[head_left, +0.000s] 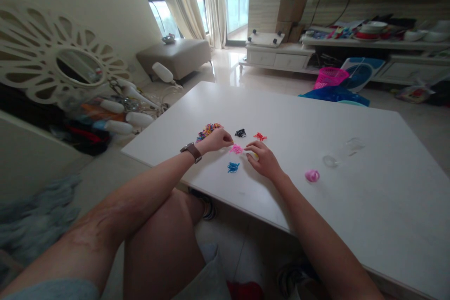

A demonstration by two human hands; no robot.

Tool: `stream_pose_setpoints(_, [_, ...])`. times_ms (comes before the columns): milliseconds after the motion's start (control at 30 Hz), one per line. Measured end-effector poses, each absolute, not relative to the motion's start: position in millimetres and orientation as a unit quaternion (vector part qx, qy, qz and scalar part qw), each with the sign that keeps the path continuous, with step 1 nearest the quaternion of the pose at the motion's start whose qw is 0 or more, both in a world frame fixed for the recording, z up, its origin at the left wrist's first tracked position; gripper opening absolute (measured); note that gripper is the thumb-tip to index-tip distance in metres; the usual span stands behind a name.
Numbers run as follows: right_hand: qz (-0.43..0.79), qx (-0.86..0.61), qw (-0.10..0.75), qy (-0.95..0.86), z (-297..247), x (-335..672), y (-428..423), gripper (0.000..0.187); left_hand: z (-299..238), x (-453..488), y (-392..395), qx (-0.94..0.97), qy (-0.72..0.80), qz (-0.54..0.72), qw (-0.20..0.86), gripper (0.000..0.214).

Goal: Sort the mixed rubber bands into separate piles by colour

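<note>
My left hand [218, 139], with a watch on its wrist, is closed in a pinch at the left edge of a pink pile of small rubber bands [236, 149]. What lies between its fingertips is too small to make out. On the other side of the pink pile, my right hand [263, 160] has its fingers bent and apart, low over the table. Some yellow bands [255, 155] show partly under it. A mixed-colour heap of bands [207, 131] lies behind my left hand. Black bands [240, 133], red bands [260, 136] and blue bands [233, 167] form separate small piles.
The white table [281, 108] carries a pink roll-like object [312, 176], a clear round piece [330, 161] and a clear container [355, 145] on the right. Beyond it stand a pink basket [330, 78] and a low cabinet [277, 58]. Left is a lamp with white shades [138, 119].
</note>
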State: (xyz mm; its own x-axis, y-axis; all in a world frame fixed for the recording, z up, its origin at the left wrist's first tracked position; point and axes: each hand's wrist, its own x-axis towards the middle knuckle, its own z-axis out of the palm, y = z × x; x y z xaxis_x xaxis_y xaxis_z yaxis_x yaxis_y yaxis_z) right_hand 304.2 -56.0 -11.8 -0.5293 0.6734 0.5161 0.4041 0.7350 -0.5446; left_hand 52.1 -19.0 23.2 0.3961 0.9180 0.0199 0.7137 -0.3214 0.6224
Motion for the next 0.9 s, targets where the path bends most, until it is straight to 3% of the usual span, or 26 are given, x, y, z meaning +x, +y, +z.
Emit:
stream_pose_setpoints(600, [0.187,-0.318,0.349,-0.862,-13.3,303.3,-54.7,0.016,17.3,52.6,-17.9,0.813,0.501,0.157,0.253,0.018])
stream_pose_setpoints(900, [0.198,-0.271,0.343,-0.877,-7.9,302.2,-59.2,0.037,25.3,70.3,-27.0,0.831,0.454,0.181,0.266,0.02])
